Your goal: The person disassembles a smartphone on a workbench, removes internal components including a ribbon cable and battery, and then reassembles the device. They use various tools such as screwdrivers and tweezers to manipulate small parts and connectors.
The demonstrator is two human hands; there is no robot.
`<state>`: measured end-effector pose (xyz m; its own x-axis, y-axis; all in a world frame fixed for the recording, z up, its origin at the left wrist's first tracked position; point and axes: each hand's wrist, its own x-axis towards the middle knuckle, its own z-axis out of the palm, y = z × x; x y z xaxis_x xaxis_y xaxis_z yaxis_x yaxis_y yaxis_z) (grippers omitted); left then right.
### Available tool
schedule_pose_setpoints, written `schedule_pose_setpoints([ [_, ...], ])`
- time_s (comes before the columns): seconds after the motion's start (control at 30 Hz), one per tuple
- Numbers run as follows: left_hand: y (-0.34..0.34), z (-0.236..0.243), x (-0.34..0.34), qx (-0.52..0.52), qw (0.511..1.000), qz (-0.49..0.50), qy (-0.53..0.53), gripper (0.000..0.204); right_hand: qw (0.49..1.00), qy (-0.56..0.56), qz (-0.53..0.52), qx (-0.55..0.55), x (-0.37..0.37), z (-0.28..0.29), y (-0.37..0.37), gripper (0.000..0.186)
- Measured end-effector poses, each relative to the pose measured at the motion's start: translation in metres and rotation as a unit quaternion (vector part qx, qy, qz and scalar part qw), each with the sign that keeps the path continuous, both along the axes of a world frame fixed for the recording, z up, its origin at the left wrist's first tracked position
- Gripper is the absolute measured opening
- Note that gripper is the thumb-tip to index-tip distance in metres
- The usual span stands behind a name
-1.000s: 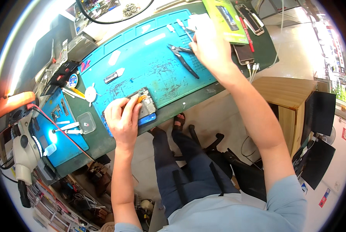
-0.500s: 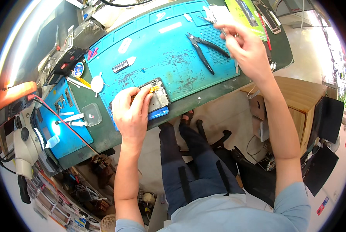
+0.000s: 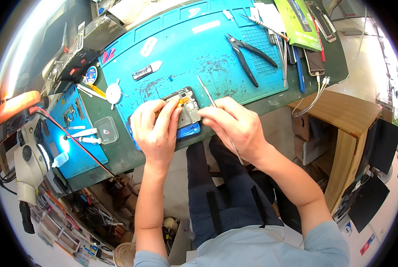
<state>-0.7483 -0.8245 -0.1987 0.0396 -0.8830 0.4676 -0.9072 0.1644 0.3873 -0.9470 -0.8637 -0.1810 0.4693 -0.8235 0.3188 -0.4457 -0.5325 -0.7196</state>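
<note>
An opened phone shows its metal frame, board and an orange flex cable near its upper end. Beneath it a blue panel sticks out along the near side. My left hand is closed over the phone's left part, its fingertips by the orange cable; the fingers hide what lies under them. Between the fingers of my right hand is a slim metal pry tool, slanting with one thin end up over the blue mat and the other down past the palm. This hand is just right of the phone.
Black flush cutters and a precision screwdriver lie on the blue work mat. A small clear box and a white spool sit left. A microscope stands far left; a phone with cables lies right.
My right hand has come from the tools at the mat's upper right down beside the opened phone, now with the slim metal pry tool in it. My left hand stays on the phone.
</note>
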Motion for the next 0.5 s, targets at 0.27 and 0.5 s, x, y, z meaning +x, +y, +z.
schedule_pose_setpoints([
  [0.27,0.000,0.001,-0.001,-0.002,1.000,0.003,0.010,0.020,0.996,0.077,-0.004,-0.048,0.032,-0.006,-0.019,0.012],
  [0.5,0.001,0.001,-0.001,-0.004,1.000,0.008,0.012,0.019,0.989,0.139,0.018,-0.057,0.037,-0.001,-0.023,0.015],
])
